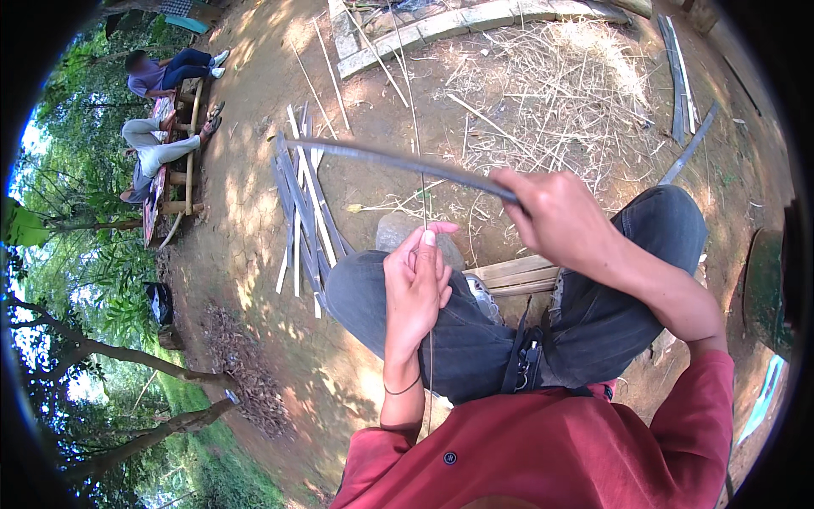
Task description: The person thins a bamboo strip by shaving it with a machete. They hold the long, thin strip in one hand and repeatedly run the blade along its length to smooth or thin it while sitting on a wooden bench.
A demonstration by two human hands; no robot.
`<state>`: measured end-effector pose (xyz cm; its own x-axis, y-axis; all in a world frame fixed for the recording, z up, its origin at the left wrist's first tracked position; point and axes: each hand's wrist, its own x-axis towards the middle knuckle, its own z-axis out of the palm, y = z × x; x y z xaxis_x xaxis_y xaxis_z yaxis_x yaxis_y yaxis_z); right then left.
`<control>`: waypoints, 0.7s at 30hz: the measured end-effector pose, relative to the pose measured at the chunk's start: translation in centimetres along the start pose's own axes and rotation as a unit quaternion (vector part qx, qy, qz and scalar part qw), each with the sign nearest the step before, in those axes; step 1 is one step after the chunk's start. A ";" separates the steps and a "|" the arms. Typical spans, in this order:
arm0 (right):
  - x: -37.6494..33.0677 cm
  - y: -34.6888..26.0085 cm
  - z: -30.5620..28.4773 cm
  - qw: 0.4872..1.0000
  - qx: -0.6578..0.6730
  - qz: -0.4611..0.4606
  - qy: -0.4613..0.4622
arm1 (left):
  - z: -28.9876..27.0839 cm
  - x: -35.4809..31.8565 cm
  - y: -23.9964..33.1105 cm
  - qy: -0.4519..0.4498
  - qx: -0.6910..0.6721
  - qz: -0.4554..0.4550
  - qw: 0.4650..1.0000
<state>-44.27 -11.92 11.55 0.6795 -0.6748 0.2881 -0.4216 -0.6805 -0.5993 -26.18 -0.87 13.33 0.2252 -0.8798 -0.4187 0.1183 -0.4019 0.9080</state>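
Observation:
My right hand (555, 216) is closed around the near end of a long, dark-bladed knife (390, 161). Its narrow blade stretches away to the left at about knee height, slightly blurred. A thin bamboo strip (431, 365) runs lengthwise in front of me, from the far ground back toward my shirt. Thumb and fingers of my left hand (415, 276) pinch this strip above my left knee. The blade crosses the strip just beyond my left hand; whether the two touch, I cannot tell. My right fingers partly hide the knife's handle.
Dark and pale strips (301, 212) lie heaped beyond my left knee. Shavings (551, 102) cover the ground ahead, near a brick edging (458, 24). Split bamboo pieces (517, 276) and a stone (403, 229) lie by my legs. Two people occupy a bamboo bench (191, 153) at the left.

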 end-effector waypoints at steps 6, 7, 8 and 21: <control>-1.7 -1.3 1.9 0.987 -0.141 -0.006 -0.073 | 0.9 1.1 -1.2 0.077 0.049 0.060 0.994; -1.9 -1.2 2.1 0.986 -0.150 -0.009 -0.067 | 1.2 1.2 -1.2 0.079 0.055 0.064 0.993; -2.0 -1.1 2.3 0.985 -0.158 -0.012 -0.062 | 1.3 1.2 -1.2 0.081 0.060 0.069 0.993; -1.9 0.5 4.3 0.968 -0.247 -0.012 -0.032 | 0.6 1.3 -1.8 0.073 0.109 0.072 0.989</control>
<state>-43.16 -9.76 7.50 0.7216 -0.6491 0.2407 -0.6307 -0.7598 -0.1580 -26.72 -1.40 11.16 0.3640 -0.8921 -0.2677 -0.1328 -0.3342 0.9331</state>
